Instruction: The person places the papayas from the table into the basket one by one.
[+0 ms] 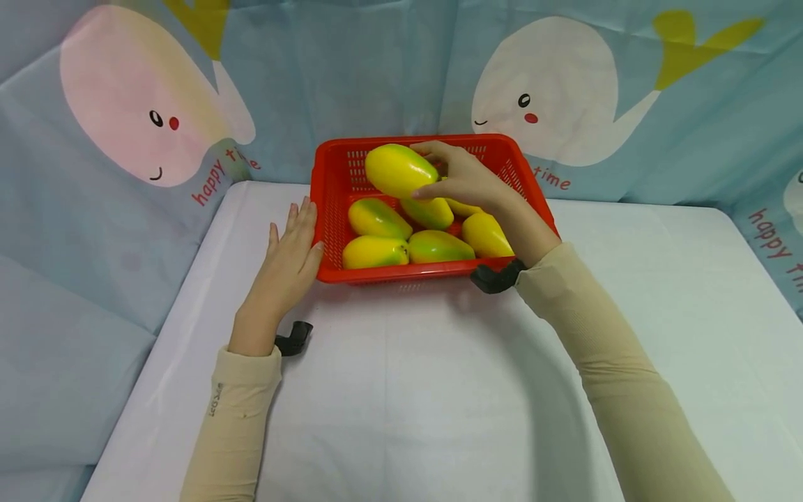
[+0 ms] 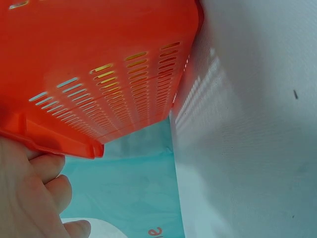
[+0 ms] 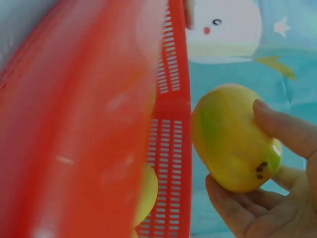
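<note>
A red plastic basket (image 1: 401,274) with slotted walls stands at the back of the white table. Several yellow-green mangoes (image 1: 377,219) lie inside it. My right hand (image 1: 461,174) grips one more mango (image 1: 399,171) above the basket, with thumb and fingers around its end. In the right wrist view this mango (image 3: 233,134) shows a dark stem mark, and its level is above the rim. Against the basket's left side rests my left hand (image 1: 291,247), its fingers straight. The left wrist view shows those fingers (image 2: 47,168) right at the rim's edge.
A light blue curtain (image 1: 389,70) printed with whales hangs just behind the basket and along the left side. White tablecloth (image 1: 389,390) covers the table in front. Black wrist mounts (image 1: 495,277) sit under both forearms.
</note>
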Motion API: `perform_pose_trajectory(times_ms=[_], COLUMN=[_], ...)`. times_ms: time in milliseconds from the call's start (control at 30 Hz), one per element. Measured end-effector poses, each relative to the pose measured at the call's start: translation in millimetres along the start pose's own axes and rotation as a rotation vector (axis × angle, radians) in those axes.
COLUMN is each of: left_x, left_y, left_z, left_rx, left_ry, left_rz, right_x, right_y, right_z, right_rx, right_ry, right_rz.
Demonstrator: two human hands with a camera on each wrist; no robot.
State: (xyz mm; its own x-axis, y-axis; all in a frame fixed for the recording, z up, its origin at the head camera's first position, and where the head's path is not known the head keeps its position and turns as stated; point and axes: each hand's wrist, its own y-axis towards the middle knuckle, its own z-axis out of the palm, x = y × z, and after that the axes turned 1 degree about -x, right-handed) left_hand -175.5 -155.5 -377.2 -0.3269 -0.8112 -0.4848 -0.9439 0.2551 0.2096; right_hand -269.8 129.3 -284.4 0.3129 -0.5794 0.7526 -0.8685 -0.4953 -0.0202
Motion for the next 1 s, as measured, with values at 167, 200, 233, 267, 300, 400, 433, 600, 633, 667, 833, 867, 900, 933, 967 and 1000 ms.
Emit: perform_pose_trajectory(times_ms=[167,200,233,267,300,400,433,600,633,667,833,867,900,933,967,1000], left_x=[0.4,0.1,-0.1,-0.3,-0.5,-0.9,-0.9,-0.3,-0.2,0.0,1.0,1.3,1.6,1.7,1.8,1.9], left_y=[-0.1,0.0,0.2,0.4,0.8,1.8,2.1,2.4,2.3,2.1,1.9,1.8,1.8,1.5,1.3,1.2], left_z=[0.4,0.4,0.4,0.4,0.5,1.1,1.6,4.6,5.0,5.3,4.3,3.9,3.5,2.9,2.4,2.0], left_rx=[0.002,0.002,0.003,0.004,0.003,0.002,0.003,0.002,0.001,0.001,0.006,0.006,0.003,0.002,0.001,0.0], left_ry=[-0.004,-0.005,-0.007,-0.008,-0.008,-0.011,-0.013,-0.012,-0.012,-0.01,-0.005,-0.006,-0.006,-0.007,-0.009,-0.011], left_rz=[0.001,0.003,0.004,0.005,0.006,0.013,0.013,0.011,0.011,0.01,0.016,0.016,0.015,0.014,0.012,0.011], right_x=[3.2,4.4,5.4,6.1,6.2,4.9,4.0,0.0,-0.6,-1.1,0.8,1.9,3.3,4.8,6.6,8.3], right_y=[8.6,10.0,11.5,13.3,15.2,21.6,23.6,33.3,35.0,36.8,45.9,48.3,51.0,53.6,56.2,58.7], right_z=[-2.1,-2.9,-3.7,-4.4,-4.8,-5.0,-5.0,-3.7,-3.1,-2.1,5.3,7.2,9.3,11.4,13.3,15.2], right_rx=[0.006,0.007,0.008,0.008,0.008,0.012,0.015,0.029,0.032,0.034,0.05,0.052,0.057,0.06,0.063,0.065], right_ry=[-0.022,-0.02,-0.011,-0.009,-0.002,0.015,0.016,0.007,0.005,0.005,-0.032,-0.052,-0.079,-0.106,-0.135,-0.161], right_rz=[0.023,0.026,0.03,0.037,0.041,0.064,0.072,0.098,0.102,0.109,0.144,0.146,0.147,0.144,0.143,0.143])
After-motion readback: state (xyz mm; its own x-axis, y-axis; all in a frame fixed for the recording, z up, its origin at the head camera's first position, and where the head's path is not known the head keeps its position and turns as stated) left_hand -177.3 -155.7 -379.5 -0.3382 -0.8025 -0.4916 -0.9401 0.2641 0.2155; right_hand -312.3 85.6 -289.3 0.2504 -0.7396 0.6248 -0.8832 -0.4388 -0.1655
